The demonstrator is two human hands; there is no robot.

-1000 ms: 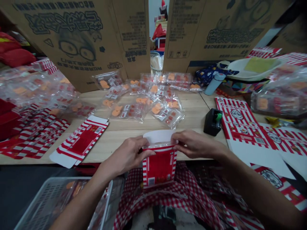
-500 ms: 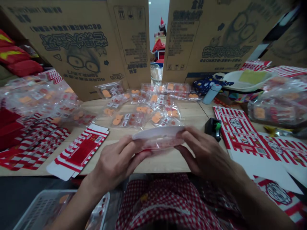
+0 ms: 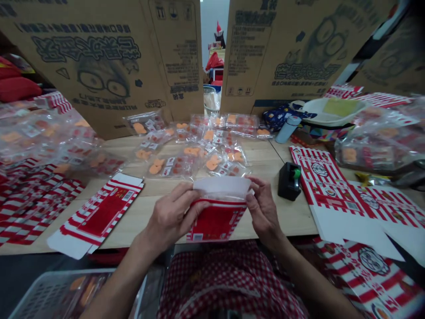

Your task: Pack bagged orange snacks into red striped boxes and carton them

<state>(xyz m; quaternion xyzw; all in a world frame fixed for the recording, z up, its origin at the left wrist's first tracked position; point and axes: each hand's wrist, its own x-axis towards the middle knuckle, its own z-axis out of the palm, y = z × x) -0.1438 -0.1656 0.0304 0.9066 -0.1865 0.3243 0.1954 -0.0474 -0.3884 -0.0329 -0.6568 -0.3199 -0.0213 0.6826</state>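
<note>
Between my two hands is a red-and-white cardboard box (image 3: 217,221), tilted at the table's front edge with its white top flap up. Clear plastic wrap shows inside its mouth. My left hand (image 3: 175,212) grips the box's left side, thumb on the red front and fingers behind. At the top right corner, my right hand (image 3: 264,208) pinches the edge by the flap. Just beyond lie several clear packets (image 3: 171,166) with orange pieces and small sachets. A flattened striped box (image 3: 109,208) rests left of my left hand.
A black tape dispenser (image 3: 289,180) stands right of my right hand. Striped card sheets (image 3: 327,177) lie farther right. Large cardboard cartons (image 3: 109,66) wall off the back. A light blue bottle (image 3: 288,129) stands near them. Below the table edge at left is a white basket (image 3: 43,283).
The box has tipped so that its red front now faces me. My right hand has shifted to its top right corner. The view has turned slightly.
</note>
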